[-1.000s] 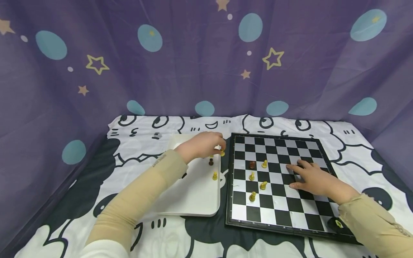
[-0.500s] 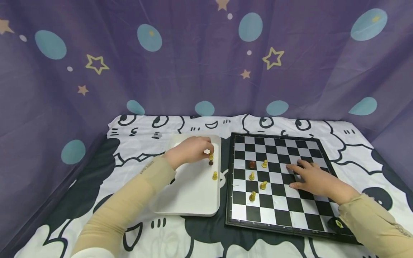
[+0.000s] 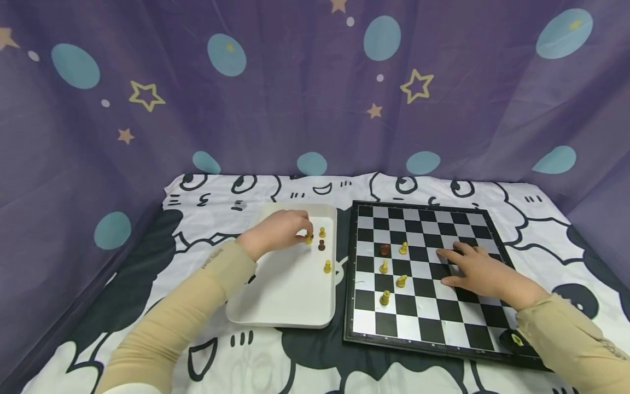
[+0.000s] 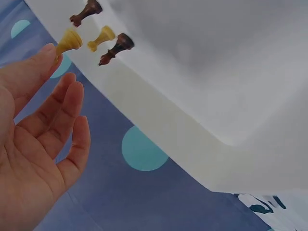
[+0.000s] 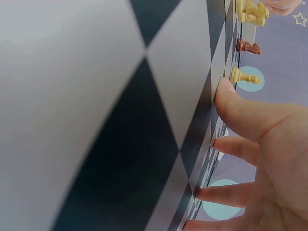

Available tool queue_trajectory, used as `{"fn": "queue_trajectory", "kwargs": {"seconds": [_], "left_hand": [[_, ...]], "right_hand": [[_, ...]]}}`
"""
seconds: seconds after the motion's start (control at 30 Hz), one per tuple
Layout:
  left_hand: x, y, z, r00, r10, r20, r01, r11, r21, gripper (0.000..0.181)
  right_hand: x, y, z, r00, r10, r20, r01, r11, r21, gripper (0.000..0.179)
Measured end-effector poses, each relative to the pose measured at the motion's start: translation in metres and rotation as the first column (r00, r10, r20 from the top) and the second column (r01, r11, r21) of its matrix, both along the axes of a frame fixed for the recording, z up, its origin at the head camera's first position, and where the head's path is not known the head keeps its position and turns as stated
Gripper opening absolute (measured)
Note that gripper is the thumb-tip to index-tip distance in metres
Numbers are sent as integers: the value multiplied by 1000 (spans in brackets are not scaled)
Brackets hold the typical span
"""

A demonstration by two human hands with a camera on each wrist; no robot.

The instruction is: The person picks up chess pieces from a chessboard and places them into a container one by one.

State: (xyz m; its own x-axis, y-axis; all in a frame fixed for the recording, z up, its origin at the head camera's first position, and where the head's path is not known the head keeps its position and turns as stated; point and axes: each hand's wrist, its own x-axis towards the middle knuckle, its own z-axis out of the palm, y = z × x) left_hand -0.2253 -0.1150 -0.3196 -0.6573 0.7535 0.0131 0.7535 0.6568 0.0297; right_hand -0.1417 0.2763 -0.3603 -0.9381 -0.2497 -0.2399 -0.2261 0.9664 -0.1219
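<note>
My left hand (image 3: pixel 279 232) pinches a yellow chess piece (image 4: pixel 70 41) between thumb and index finger, low over the white tray (image 3: pixel 290 306). Just right of those fingers a yellow pawn (image 3: pixel 322 232) and a dark brown pawn (image 3: pixel 321 245) stand in the tray. Another yellow pawn (image 3: pixel 327 266) is nearer its right wall. On the right side of the chessboard (image 3: pixel 410 323) my right hand (image 3: pixel 479 273) rests with spread fingers, holding nothing. In the right wrist view its fingertips meet the squares, with a yellow pawn (image 5: pixel 245 77) beyond the thumb.
The board's left half bears a reddish-brown piece (image 3: pixel 385 249), a yellow knight (image 3: pixel 401 281), a yellow rook (image 3: pixel 385 297) and yellow pawns (image 3: pixel 384 266). A narrow strip of cartoon-print cloth (image 3: pixel 315 355) separates tray and board. Behind hangs a purple curtain (image 3: pixel 295 98).
Pinching the yellow chess piece, my left hand has moved left from above the tray's right rim to farther inside the tray. My right hand has stayed in place on the board.
</note>
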Motion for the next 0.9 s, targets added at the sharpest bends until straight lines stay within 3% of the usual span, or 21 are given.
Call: {"fn": "queue_trajectory", "kwargs": {"seconds": [0.37, 0.9], "left_hand": [[-2, 1, -8, 1000, 14, 14, -14, 999, -44, 13], [1, 8, -12, 999, 15, 36, -12, 996, -90, 7]], "right_hand": [[-2, 1, 2, 1000, 3, 1, -3, 1000, 3, 77], [-2, 1, -1, 1000, 14, -8, -14, 1000, 2, 76]]}}
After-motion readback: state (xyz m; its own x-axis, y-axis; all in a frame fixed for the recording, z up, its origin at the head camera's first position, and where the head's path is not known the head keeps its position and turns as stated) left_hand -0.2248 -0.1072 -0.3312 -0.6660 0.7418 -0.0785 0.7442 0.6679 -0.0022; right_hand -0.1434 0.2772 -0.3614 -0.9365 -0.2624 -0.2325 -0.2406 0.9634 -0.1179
